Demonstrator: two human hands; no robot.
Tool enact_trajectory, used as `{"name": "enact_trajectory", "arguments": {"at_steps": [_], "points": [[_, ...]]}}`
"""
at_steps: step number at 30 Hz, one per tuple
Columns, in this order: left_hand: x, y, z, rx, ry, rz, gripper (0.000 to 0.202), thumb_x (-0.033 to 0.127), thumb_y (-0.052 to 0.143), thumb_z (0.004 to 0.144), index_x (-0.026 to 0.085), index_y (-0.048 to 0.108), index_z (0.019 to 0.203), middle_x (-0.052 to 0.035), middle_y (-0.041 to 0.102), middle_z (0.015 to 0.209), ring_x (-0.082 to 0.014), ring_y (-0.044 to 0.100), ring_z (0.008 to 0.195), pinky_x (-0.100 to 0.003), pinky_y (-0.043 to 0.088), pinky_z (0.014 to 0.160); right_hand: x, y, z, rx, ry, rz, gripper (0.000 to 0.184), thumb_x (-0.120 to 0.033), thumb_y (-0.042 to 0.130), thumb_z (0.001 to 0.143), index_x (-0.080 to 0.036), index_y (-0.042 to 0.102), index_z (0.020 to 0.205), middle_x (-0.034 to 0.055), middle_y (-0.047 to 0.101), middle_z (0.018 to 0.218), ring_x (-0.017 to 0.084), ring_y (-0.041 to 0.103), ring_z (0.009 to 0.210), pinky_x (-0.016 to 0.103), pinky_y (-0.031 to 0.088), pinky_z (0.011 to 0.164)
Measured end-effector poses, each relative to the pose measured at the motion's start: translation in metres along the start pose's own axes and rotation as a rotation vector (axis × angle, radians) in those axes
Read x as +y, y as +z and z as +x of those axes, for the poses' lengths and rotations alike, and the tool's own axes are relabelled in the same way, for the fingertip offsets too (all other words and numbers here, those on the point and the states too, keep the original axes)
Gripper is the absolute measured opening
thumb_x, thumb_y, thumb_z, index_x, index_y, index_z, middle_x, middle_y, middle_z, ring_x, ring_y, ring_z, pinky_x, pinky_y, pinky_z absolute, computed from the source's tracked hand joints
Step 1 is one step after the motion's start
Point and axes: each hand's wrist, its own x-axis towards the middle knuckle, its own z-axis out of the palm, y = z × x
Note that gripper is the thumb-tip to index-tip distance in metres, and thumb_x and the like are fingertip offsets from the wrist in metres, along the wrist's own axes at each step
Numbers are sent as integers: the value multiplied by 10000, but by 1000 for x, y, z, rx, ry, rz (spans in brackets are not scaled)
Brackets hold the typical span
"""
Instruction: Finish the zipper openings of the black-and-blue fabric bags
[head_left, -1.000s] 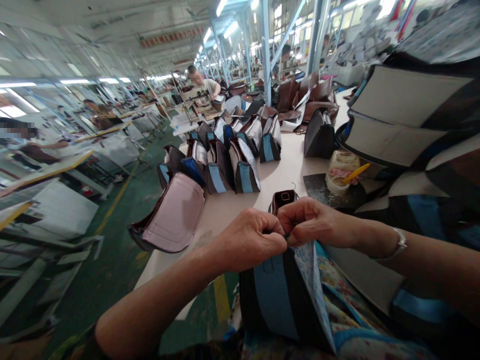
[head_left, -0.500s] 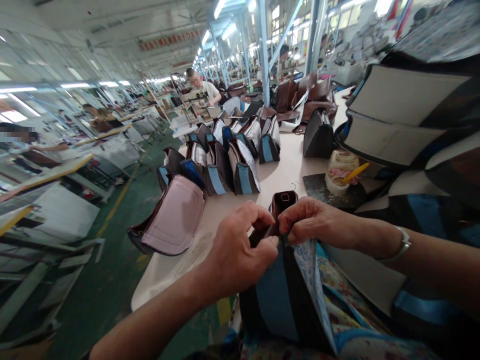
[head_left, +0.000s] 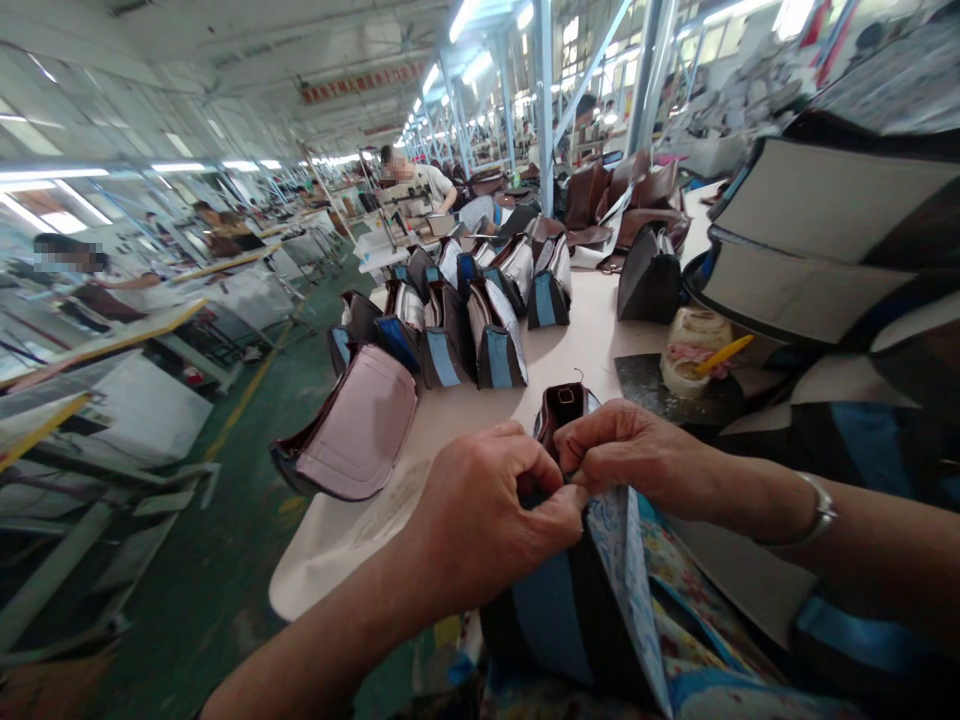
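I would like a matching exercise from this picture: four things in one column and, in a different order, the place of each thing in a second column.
Things
1. Left hand and right hand
2. Silver bracelet
3. Yellow stick
4. Pink bag

Places
A. Sticking out of a jar
B. Near the left edge of the pale table
C. At the top edge of the dark bag with a blue stripe
D. Around the right wrist

Right pairs: 1-C, 2-D, 3-A, 4-B
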Motion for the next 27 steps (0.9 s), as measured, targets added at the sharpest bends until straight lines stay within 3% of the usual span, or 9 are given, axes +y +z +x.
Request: {"name": "enact_trajectory", "arguments": {"at_steps": [9,13,17,21,27], "points": [[-4,2,-1,26,31,-176,141,39,590,678,136,590,576,34,504,625,-72,474,560,-213,335,522,8,0,6,-50,-82,41,85,-188,622,715,-119,613,665,-29,456,597,82,334,552,250,223,518],[-10,5,-4,61,50,-175,144,48,599,691,145,560,593,29,501,670,-83,484,599,-221,358,547,14,0,7,-55,-123,106,57,-169,619,727,-126,615,690,-22,479,650,85,353,574,247,239,530],[-19,9,-5,92,89,-193,136,70,634,683,159,532,676,3,558,823,-119,559,766,-237,445,685,9,1,1,-69,-184,10,145,-239,648,790,-122,615,711,-26,473,650,82,367,590,232,261,532],[-28,17,-6,65,83,-162,81,136,625,757,170,581,815,11,607,792,-122,568,713,-248,449,648,4,0,-3,-25,-168,-116,216,-316,684,796,-121,609,740,-29,486,635,79,376,585,214,276,519],[-31,19,-8,170,394,88,94,193,597,872,171,666,932,-30,701,872,-155,648,791,-286,492,707,-1,-3,-5,65,-83,-227,162,-268,628,757,-111,638,721,-5,544,635,93,411,592,220,316,539]]}}
